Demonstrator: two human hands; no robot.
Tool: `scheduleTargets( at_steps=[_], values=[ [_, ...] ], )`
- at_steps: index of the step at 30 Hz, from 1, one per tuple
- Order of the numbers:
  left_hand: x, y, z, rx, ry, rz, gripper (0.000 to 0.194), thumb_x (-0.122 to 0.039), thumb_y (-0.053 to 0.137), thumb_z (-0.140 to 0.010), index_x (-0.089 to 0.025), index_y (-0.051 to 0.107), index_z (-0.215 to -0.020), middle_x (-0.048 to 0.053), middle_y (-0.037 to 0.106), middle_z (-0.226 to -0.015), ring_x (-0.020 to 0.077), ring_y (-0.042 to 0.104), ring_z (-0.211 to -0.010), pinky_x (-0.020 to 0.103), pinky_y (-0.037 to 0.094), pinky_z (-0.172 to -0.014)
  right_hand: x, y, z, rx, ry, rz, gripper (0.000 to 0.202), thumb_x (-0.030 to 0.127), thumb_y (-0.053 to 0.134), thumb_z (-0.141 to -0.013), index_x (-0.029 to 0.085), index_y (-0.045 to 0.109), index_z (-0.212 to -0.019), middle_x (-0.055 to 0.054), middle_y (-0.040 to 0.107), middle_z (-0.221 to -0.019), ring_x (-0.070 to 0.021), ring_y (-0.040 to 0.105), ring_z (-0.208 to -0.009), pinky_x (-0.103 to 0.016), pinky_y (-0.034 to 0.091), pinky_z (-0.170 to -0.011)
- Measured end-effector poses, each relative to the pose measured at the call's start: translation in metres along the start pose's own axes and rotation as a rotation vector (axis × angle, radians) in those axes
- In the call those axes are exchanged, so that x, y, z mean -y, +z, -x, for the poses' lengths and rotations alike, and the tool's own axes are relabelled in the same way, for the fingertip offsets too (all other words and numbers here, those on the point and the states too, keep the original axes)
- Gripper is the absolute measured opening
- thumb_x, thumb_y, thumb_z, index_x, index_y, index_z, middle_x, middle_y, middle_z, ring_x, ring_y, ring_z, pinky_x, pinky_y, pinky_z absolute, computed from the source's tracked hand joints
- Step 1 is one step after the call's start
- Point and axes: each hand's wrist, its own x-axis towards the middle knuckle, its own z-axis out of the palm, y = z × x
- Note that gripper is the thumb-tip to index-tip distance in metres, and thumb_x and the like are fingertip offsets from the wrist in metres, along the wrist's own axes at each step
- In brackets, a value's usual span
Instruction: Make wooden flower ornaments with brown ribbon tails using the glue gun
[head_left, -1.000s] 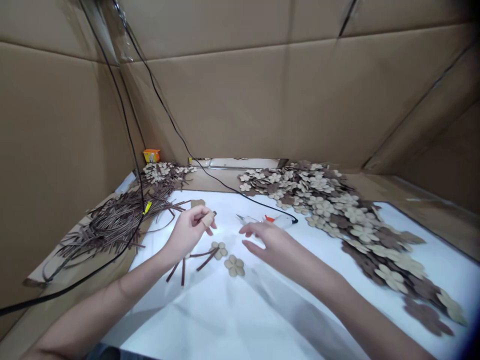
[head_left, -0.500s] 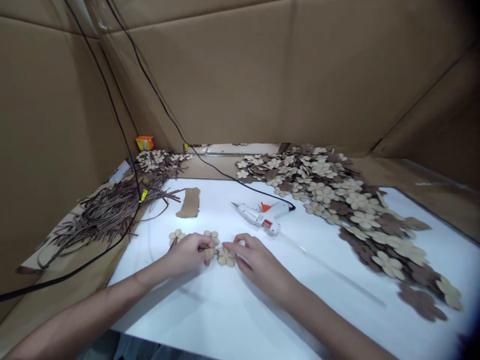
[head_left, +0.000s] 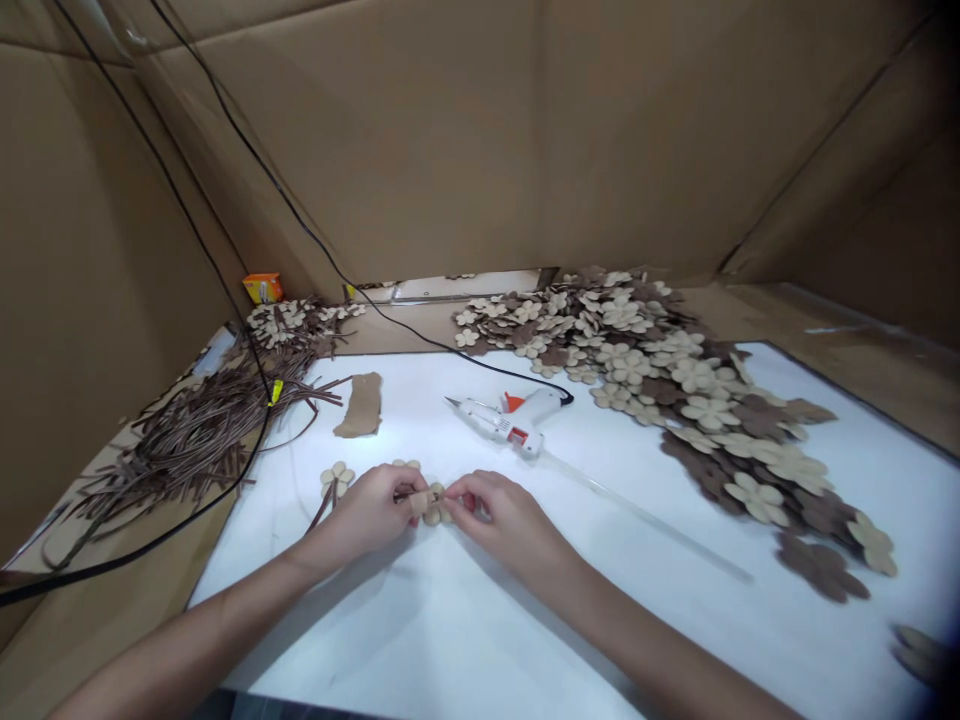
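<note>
Flower (head_left: 434, 516), roughly flat (broad side up)

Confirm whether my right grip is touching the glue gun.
Apart. The head view shows a bare band of white work surface between the right grip and the glue gun.

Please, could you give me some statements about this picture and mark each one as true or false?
1. The glue gun lies on the white surface. True.
2. The right hand holds the glue gun. False: its fingertips are at a pale flower.
3. The brown strips are heaped on the picture's right. False: on its left.
4. A clear stick extends from the glue gun's back. True.
5. The left hand is also near that flower. True.
</note>
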Motion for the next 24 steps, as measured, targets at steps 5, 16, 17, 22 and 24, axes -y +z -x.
scheduleTargets(
  at_steps=[5, 16, 17, 22, 24],
  values=[
    [-0.002, -0.004, 0.004, -0.005, 0.020, 0.005, 0.018, -0.024, 0.048, -0.077, -0.017, 0.059, -0.064, -0.001, 0.055, -0.061, 0.0129, 0.049, -0.059, 0.022, 0.036, -0.056, -0.001, 0.003, -0.002, -0.005, 0.041, -0.173, 0.017, 0.023, 0.051, -0.076, 0.022, 0.068, -0.076, -0.001, 0.066, -0.073, -0.0151, 0.054, -0.065, -0.026, 0.039, -0.059],
    [-0.007, -0.004, 0.009, 0.021, 0.038, -0.002, 0.020, -0.024, 0.048, -0.080, -0.017, 0.056, -0.063, -0.003, 0.054, -0.059, 0.0120, 0.047, -0.058, 0.022, 0.032, -0.056, 0.002, 0.001, -0.002, 0.085, 0.101, -0.431, 0.015, 0.028, 0.055, -0.075, 0.019, 0.067, -0.073, 0.001, 0.064, -0.068, -0.0122, 0.049, -0.060, -0.023, 0.035, -0.056],
    [-0.006, -0.003, 0.009, 0.025, 0.034, 0.002, 0.020, -0.025, 0.048, -0.080, -0.017, 0.056, -0.063, -0.003, 0.053, -0.059, 0.0119, 0.047, -0.058, 0.022, 0.032, -0.055, 0.002, 0.001, -0.002, 0.086, 0.100, -0.434, 0.015, 0.027, 0.054, -0.075, 0.018, 0.066, -0.071, 0.001, 0.063, -0.067, -0.0119, 0.048, -0.059, -0.023, 0.034, -0.056],
    [-0.001, -0.001, 0.010, 0.002, -0.022, -0.019, 0.020, -0.025, 0.047, -0.079, -0.017, 0.055, -0.063, -0.003, 0.054, -0.060, 0.0124, 0.048, -0.059, 0.022, 0.032, -0.055, -0.003, 0.002, -0.004, 0.070, 0.089, -0.423, 0.017, 0.029, 0.053, -0.075, 0.018, 0.065, -0.070, 0.001, 0.062, -0.066, -0.0119, 0.048, -0.059, -0.023, 0.035, -0.055],
    [0.000, -0.001, 0.011, -0.020, -0.037, -0.035, 0.019, -0.023, 0.046, -0.078, -0.017, 0.054, -0.062, -0.003, 0.055, -0.060, 0.0126, 0.049, -0.060, 0.022, 0.032, -0.056, -0.006, 0.003, -0.006, 0.055, 0.082, -0.405, 0.017, 0.030, 0.053, -0.076, 0.019, 0.064, -0.070, 0.001, 0.063, -0.068, -0.0129, 0.051, -0.062, -0.024, 0.037, -0.057]
  ],
)
